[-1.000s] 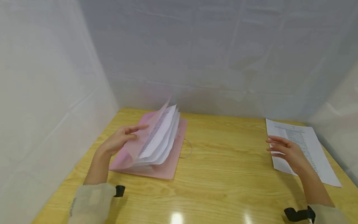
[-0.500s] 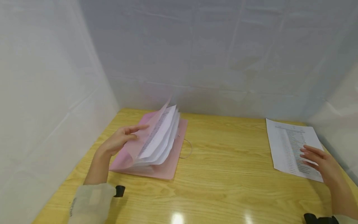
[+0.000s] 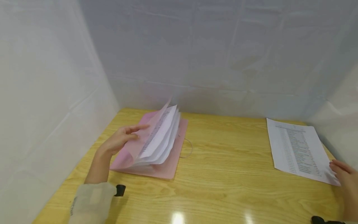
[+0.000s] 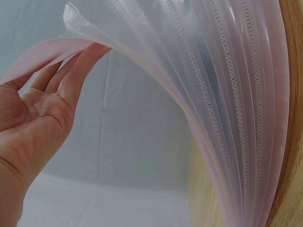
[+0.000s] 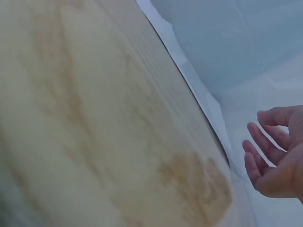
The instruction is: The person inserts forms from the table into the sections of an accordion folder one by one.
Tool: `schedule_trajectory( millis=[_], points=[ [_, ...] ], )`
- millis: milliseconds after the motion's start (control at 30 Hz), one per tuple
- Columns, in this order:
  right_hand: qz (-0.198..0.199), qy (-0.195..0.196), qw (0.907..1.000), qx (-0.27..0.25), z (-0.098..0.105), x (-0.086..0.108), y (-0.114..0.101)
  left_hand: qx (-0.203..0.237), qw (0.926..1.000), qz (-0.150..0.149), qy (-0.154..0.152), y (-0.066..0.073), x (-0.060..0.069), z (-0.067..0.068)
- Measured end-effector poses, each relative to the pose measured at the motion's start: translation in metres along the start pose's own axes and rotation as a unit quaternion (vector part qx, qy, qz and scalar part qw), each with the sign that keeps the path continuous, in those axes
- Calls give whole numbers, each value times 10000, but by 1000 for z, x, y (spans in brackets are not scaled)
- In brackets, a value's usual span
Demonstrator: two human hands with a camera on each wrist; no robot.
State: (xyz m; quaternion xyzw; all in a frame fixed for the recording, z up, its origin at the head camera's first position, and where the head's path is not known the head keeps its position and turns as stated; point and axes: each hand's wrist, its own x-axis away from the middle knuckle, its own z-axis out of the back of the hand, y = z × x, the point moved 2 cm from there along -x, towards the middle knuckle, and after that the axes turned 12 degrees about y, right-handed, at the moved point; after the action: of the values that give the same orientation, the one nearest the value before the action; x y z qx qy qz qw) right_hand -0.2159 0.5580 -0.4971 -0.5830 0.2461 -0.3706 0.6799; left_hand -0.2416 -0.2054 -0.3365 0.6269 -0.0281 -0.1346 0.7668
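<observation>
From my post I see a pink folder [image 3: 182, 132] on the left of the tabletop [image 3: 223, 177], its front cover [image 3: 143, 135] raised and its pages fanned. The left hand [image 3: 116, 141] has its fingers fairly straight, laid against the cover's outer face and propping it up; I see no pinch. The clear pockets [image 4: 222, 56] inside look slick and floppy, so I judge they would slide and spring apart; the free edge is the place to lift. The cover bends in a curve, so I'd call it light and springy.

The printed sheet [image 3: 297, 152] lies at the tabletop's far right. The right hand [image 3: 346, 179] is near its closest right corner, fingers loosely curved, apparently gripping nothing; whether the fingertips touch the paper, I can't tell. I'd expect thin paper that creases easily, best pinched gently at that corner.
</observation>
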Motion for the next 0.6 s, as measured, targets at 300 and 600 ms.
schedule_trajectory(
  millis=[300, 600],
  points=[
    [-323, 669, 9892, 1263, 4, 12, 0, 142, 9997, -174, -95, -3, -2, 1],
    [260, -76, 9674, 2518, -2, 36, -9, 186, 9997, 150, 46, 1, 0, -1]
  ],
)
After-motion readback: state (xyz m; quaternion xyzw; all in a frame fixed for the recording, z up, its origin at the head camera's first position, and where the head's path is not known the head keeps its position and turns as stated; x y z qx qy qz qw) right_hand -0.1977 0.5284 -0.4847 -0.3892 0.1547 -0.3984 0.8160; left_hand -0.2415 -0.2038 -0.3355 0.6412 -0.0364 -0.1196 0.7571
